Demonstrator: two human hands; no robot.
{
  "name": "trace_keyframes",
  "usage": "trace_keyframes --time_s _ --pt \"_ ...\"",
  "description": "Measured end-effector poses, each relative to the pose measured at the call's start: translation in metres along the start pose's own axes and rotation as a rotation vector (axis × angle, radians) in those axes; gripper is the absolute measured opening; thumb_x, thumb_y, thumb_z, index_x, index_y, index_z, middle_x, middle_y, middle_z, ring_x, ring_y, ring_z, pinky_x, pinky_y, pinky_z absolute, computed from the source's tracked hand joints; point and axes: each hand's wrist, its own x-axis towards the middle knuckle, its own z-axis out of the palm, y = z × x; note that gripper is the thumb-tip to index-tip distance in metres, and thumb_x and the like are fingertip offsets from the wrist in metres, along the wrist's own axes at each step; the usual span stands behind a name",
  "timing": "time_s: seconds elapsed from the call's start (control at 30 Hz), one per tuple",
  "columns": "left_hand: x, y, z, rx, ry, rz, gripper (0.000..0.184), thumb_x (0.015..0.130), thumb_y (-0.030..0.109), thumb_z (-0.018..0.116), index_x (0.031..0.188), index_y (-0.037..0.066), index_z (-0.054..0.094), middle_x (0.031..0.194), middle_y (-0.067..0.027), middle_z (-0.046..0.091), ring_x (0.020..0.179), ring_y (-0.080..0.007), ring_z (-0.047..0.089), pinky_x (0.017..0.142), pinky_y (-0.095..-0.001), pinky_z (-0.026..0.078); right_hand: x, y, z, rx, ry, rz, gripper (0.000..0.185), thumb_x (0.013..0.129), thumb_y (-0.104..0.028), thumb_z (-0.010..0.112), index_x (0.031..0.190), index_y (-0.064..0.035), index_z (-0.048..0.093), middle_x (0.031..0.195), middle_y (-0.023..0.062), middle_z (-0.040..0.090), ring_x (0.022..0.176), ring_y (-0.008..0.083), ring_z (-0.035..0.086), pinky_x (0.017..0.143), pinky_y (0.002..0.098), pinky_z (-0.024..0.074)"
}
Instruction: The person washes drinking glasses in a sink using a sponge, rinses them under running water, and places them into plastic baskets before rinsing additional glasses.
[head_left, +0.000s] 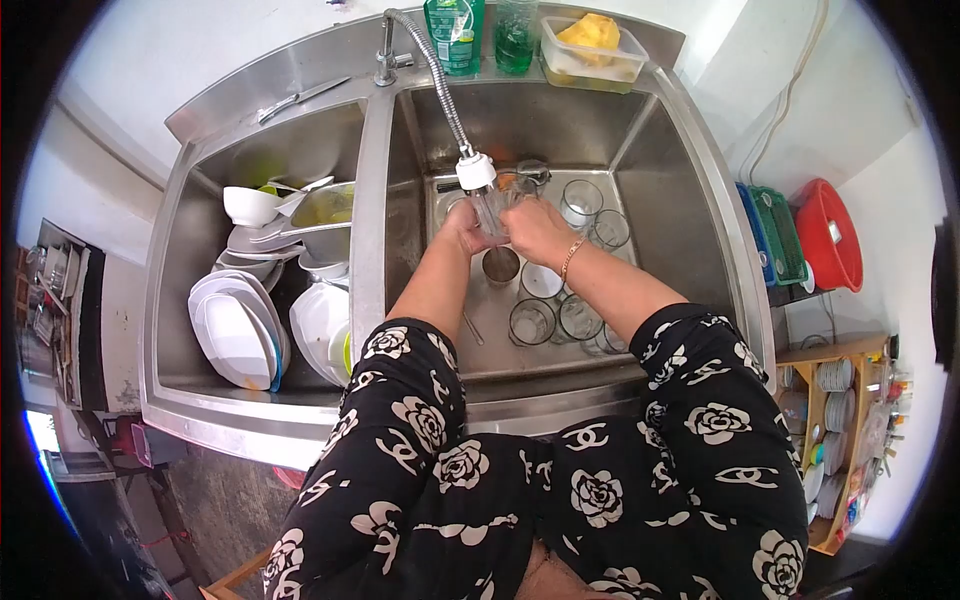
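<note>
Both my hands are under the white faucet head [475, 171] in the right sink basin. My left hand [466, 230] curls at the left of the falling water, its fingers partly hidden. My right hand [540, 232] closes around a clear drinking glass [512, 190], mostly covered by the hand and the water. Whether my left hand also grips that glass is unclear. Below the hands stands a metal cup [501, 265]. Several glasses, among them one at the right [581, 201] and one nearer me [532, 322], stand on the basin floor.
The left basin holds stacked white plates [232, 325], a white bowl [250, 205] and other dishes. A knife [303, 98] lies on the back ledge. Also there are a green pouch [455, 38] and a plastic tub [594, 66] with a yellow sponge. A red basin [828, 235] is at the right.
</note>
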Motion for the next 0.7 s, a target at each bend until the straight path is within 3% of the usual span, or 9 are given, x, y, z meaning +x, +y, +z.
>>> trace_keyframes --time_s 0.13,0.23,0.33,0.43,0.53,0.63,0.67,0.7 --pt "0.025 0.003 -0.029 -0.015 0.102 0.027 0.033 0.091 0.025 0.038 0.116 0.010 0.054 0.112 -0.0146 0.058 0.105 -0.0348 0.056 0.090 -0.0594 0.041 0.002 0.002 -0.010 -0.015 -0.008 0.050 0.018 0.073 -0.011 0.054 0.078 -0.0007 0.068 0.080 0.0234 0.065 0.080 0.0383 0.065 0.074 0.0454 0.0504" --pt "0.022 0.011 -0.021 0.077 0.341 0.133 0.032 0.088 0.023 0.041 0.110 0.006 0.057 0.101 -0.0156 0.060 0.096 -0.0306 0.059 0.085 -0.0517 0.046 0.001 0.008 -0.015 0.049 -0.086 0.020 0.013 0.074 -0.011 0.055 0.078 -0.0026 0.064 0.077 0.0223 0.063 0.078 0.0387 0.063 0.073 0.0457 0.0507" --pt "-0.005 0.023 0.011 0.177 0.596 0.462 0.040 0.088 0.032 0.040 0.105 0.000 0.059 0.094 -0.0158 0.064 0.086 -0.0253 0.061 0.078 -0.0411 0.049 -0.002 0.006 -0.006 -0.031 -0.006 -0.032 0.012 0.073 -0.010 0.056 0.078 -0.0025 0.064 0.076 0.0219 0.063 0.079 0.0383 0.063 0.072 0.0454 0.0511" --pt "-0.037 0.046 0.045 0.196 0.472 0.640 0.050 0.089 0.046 0.041 0.100 0.001 0.059 0.094 -0.0153 0.065 0.085 -0.0251 0.062 0.079 -0.0392 0.048 -0.003 0.000 -0.010 -0.021 -0.030 0.021 0.011 0.072 -0.009 0.056 0.077 -0.0021 0.064 0.076 0.0217 0.063 0.080 0.0378 0.063 0.073 0.0447 0.0511" --pt "-0.073 0.055 0.082 0.257 0.043 0.644 0.057 0.089 0.050 0.039 0.100 -0.001 0.060 0.088 -0.0157 0.066 0.082 -0.0229 0.063 0.077 -0.0334 0.049 -0.008 -0.001 -0.017 -0.059 -0.032 -0.032 0.011 0.071 -0.008 0.056 0.076 -0.0016 0.064 0.075 0.0210 0.064 0.079 0.0370 0.064 0.072 0.0440 0.0513" --pt "-0.085 0.063 0.098 0.441 0.003 0.651 0.058 0.090 0.050 0.038 0.107 -0.003 0.057 0.093 -0.0170 0.067 0.081 -0.0236 0.063 0.075 -0.0333 0.049 -0.019 -0.009 -0.024 -0.002 -0.036 -0.047 0.011 0.070 -0.008 0.056 0.075 -0.0015 0.064 0.075 0.0196 0.064 0.079 0.0361 0.064 0.072 0.0433 0.0516" --pt "-0.086 0.063 0.103 0.447 -0.027 0.704 0.050 0.089 0.039 0.051 0.114 -0.004 0.052 0.096 -0.0152 0.066 0.082 -0.0211 0.063 0.074 -0.0303 0.049 -0.021 -0.013 -0.028 -0.003 -0.045 -0.057 0.011 0.070 -0.008 0.056 0.075 -0.0015 0.064 0.075 0.0196 0.064 0.079 0.0360 0.064 0.072 0.0434 0.0515" --pt "-0.090 0.063 0.110 0.617 -0.010 0.712 0.046 0.087 0.034 0.056 0.114 -0.004 0.051 0.096 -0.0143 0.066 0.083 -0.0197 0.063 0.075 -0.0294 0.049 -0.024 -0.018 -0.036 -0.004 -0.054 -0.067 0.012 0.070 -0.008 0.056 0.075 -0.0014 0.064 0.075 0.0195 0.064 0.079 0.0359 0.064 0.071 0.0435 0.0514"
